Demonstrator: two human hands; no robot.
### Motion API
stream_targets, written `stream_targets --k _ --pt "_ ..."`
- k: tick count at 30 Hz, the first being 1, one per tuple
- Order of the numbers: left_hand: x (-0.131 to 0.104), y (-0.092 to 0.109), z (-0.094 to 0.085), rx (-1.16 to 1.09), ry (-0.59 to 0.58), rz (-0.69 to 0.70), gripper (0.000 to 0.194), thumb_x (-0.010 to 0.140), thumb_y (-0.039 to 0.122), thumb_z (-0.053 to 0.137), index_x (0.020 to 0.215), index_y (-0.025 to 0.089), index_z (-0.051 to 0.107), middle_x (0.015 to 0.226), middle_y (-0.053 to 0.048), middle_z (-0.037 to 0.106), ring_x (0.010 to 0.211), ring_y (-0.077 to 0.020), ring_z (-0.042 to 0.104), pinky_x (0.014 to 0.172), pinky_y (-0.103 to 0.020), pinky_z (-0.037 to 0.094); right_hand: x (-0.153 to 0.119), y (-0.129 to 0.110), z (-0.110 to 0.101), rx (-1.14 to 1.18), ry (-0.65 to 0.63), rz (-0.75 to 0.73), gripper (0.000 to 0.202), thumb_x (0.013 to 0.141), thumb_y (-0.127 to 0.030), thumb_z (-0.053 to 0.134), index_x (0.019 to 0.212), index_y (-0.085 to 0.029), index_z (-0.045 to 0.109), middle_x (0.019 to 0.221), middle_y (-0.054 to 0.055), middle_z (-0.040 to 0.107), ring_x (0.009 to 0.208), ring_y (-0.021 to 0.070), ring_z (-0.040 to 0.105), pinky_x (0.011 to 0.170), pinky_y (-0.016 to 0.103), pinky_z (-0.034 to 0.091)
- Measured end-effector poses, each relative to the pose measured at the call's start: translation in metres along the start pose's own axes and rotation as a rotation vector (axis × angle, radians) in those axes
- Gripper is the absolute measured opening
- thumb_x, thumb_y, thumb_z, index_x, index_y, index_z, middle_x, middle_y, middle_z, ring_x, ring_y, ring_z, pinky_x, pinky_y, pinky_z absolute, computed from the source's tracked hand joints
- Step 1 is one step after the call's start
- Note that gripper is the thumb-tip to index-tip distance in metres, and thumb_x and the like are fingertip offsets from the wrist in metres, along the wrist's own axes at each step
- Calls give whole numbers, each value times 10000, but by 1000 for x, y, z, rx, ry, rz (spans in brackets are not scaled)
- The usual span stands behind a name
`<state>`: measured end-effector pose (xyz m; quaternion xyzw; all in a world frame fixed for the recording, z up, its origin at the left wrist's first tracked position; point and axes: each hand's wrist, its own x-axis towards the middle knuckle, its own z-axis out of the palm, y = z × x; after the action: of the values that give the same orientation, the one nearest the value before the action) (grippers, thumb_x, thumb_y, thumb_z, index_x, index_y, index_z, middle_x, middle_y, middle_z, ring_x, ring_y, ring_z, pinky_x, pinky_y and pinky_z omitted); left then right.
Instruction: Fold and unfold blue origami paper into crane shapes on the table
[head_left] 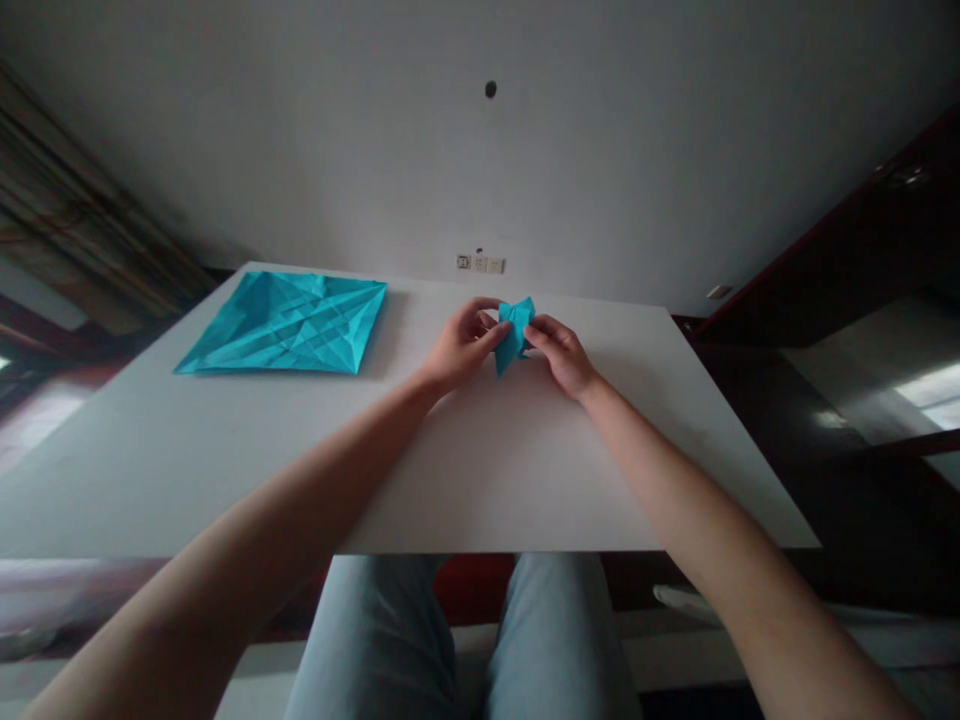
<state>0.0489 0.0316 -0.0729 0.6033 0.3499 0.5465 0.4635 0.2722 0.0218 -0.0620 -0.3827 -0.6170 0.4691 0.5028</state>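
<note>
A small folded piece of turquoise paper [514, 332] is held between my two hands above the far part of the white table [495, 460]. My left hand [465, 345] pinches its left side, with the thumb on the face turned toward me. On the right side, my right hand [561, 355] grips the paper's edge between thumb and fingers. One pointed end of the folded paper hangs downward. Some fingertips are hidden behind the paper.
A large creased turquoise sheet [292, 322] lies at the table's far left. Behind the table is a grey wall [360, 150] with sockets [480, 264]. A curtain [75, 200] hangs at the left. My legs [375, 640] are below the near table edge.
</note>
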Motion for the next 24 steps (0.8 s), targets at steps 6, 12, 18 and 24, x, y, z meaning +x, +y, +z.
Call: stream_targets --k 6,12,18,24 --pt "-3 7 -4 147 5 -15 271 1071 399 980 1063 262 746 1072 -32 824 1060 -220 827 899 -317 655 1 8 -1 -16 12 -13 599 927 -940 992 882 -370 811 883 10 691 928 296 681 894 469 660" --pt "-3 12 -6 305 67 71 263 1122 382 968 1007 268 760 1052 -34 875 1095 -234 825 1116 -388 661 0 6 1 -24 20 -11 599 916 -937 1019 906 -366 839 883 12 716 890 278 652 881 463 630" --pt "7 -5 -4 -11 98 -13 426 1141 468 994 1015 267 639 863 13 753 806 -159 718 810 -303 613 -3 -2 -1 18 -33 31 448 905 -726 1083 955 -345 852 955 37 787 982 300 730 979 480 655" --pt "8 -12 -6 -113 160 -43 441 1124 424 1000 1404 310 678 964 32 821 870 -176 825 889 -323 730 -2 0 -1 -12 -69 31 450 867 -720 1091 947 -344 856 1007 45 847 1031 318 770 1055 499 666"
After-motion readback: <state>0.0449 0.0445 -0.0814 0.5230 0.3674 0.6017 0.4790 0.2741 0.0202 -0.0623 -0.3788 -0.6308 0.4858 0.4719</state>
